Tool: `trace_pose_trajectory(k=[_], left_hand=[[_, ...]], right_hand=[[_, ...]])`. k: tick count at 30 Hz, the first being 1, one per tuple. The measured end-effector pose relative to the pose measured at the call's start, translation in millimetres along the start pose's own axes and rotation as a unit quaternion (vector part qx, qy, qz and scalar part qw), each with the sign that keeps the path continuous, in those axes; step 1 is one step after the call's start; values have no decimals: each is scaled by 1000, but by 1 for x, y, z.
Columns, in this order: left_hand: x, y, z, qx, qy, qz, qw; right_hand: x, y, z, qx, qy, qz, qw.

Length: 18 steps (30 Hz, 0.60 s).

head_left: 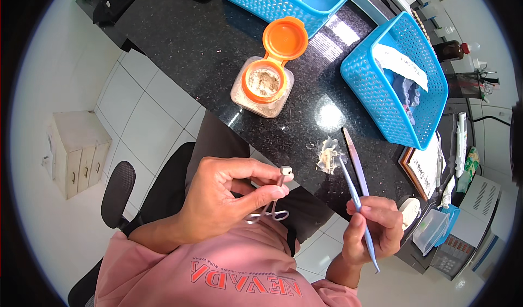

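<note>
My left hand pinches a pair of ring-handled clamp forceps; its finger rings point down toward my shirt. At the upper end, by my fingertips, is a small white tooth crown with a dark spot. Whether the jaws or my fingers hold it, I cannot tell. My right hand grips a slim light-blue double-ended dental instrument like a pen. Its upper tip reaches the edge of a smeared cream-coloured paste on the counter. Beside it a metal spatula slants across the counter, its lower end near my right fingers.
An opened square jar of pale powder, orange lid flipped back, stands on the black speckled counter. Two blue perforated baskets stand beyond. A notepad, a round white lid and a clear container lie right. A chair is at left.
</note>
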State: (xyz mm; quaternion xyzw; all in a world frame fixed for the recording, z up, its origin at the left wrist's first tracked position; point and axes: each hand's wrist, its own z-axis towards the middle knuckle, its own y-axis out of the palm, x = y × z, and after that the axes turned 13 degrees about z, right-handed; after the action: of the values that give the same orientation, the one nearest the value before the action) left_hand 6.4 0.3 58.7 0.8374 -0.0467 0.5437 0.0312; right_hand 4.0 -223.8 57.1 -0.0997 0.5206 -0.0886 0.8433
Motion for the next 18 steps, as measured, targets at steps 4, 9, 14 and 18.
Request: trace_pose_trajectory(k=[4, 9, 14, 18], left_hand=[[-8, 0, 2, -30, 59, -10, 998], [-6, 3, 4, 24, 95, 66, 993], [-12, 6, 6, 100, 179, 161, 966], [-13, 6, 9, 151, 278, 284, 905]], right_hand=[[-1, 2, 2, -16, 21, -7, 1000], [-1, 3, 5, -36, 24, -19, 999], [2, 2, 4, -46, 4, -21, 999], [2, 1, 4, -23, -50, 34, 998]])
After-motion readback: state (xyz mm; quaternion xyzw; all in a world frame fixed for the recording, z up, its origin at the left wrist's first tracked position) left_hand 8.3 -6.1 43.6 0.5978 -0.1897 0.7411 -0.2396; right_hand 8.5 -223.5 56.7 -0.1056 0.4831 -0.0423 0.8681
